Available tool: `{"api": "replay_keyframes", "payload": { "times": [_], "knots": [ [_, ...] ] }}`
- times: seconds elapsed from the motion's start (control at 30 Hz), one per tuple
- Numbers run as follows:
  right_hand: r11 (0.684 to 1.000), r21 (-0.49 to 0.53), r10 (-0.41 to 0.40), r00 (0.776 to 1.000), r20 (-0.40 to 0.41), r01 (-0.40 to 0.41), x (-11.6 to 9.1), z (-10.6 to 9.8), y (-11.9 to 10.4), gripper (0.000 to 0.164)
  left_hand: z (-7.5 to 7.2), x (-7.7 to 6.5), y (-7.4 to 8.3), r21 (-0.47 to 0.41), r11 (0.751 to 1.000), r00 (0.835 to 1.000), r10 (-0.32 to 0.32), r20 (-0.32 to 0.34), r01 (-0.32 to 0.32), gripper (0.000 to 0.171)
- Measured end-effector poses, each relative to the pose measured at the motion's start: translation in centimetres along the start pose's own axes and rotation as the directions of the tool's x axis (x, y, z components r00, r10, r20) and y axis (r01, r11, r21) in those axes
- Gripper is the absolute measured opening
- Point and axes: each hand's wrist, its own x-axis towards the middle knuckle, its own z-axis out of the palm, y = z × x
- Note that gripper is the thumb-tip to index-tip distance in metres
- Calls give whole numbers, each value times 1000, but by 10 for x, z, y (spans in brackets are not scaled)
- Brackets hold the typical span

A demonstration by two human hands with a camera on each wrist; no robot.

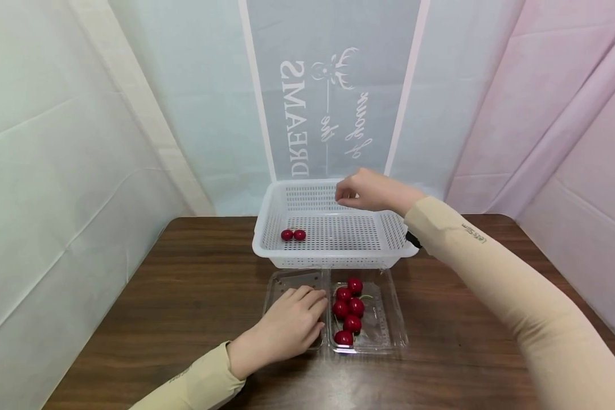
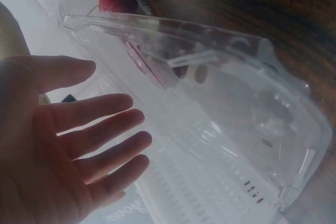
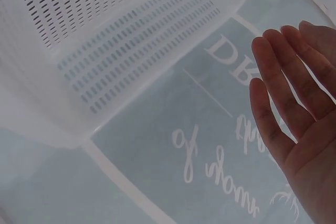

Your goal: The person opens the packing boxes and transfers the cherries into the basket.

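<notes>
A clear plastic clamshell box point(image 1: 396, 319) lies opened out on the table. Several red cherries point(image 1: 356, 307) with stems sit in its right half. My left hand point(image 1: 287, 324) is over the left half, the lid point(image 1: 282, 280); in the left wrist view its fingers point(image 2: 105, 116) are spread and slightly bent, holding nothing. Behind the box stands a white perforated basket point(image 1: 338, 261), with two cherries point(image 1: 293, 234) at its front left. Above the basket's back right part is my right hand point(image 1: 366, 189), loosely curved, with nothing visible between its fingers point(image 3: 286, 77).
A dark wooden table point(image 1: 200, 285) carries the box and basket. Pale cloth walls point(image 1: 61, 142) stand at the left, back and right. The back cloth point(image 1: 338, 85) bears printed lettering and an antler design, just behind the basket.
</notes>
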Motion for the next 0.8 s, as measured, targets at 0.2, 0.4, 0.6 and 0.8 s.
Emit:
{"api": "replay_keyframes", "payload": {
  "times": [0.2, 0.4, 0.6, 0.8],
  "knots": [
    [1000, 27, 6, 999, -39, -5, -17, 4, 4, 8, 2, 0, 0, -1, 1000, 1000, 6, -2, -6, 37],
    [999, 28, 26, 997, -74, -24, -35, 5, 0, 6, 3, 0, -1, -7, 1000, 1000, 12, -29, -12, 36],
    [999, -26, -36, 990, -137, 33, -53, 10, -9, 6, 3, 0, -2, -5, 1000, 1000, 9, -6, -9, 37],
    [997, -42, -69, 982, -175, 62, -67, 22, -18, 4, 3, 1, -2, -6, 1000, 1000, 2, 2, -2, 37]
  ]
}}
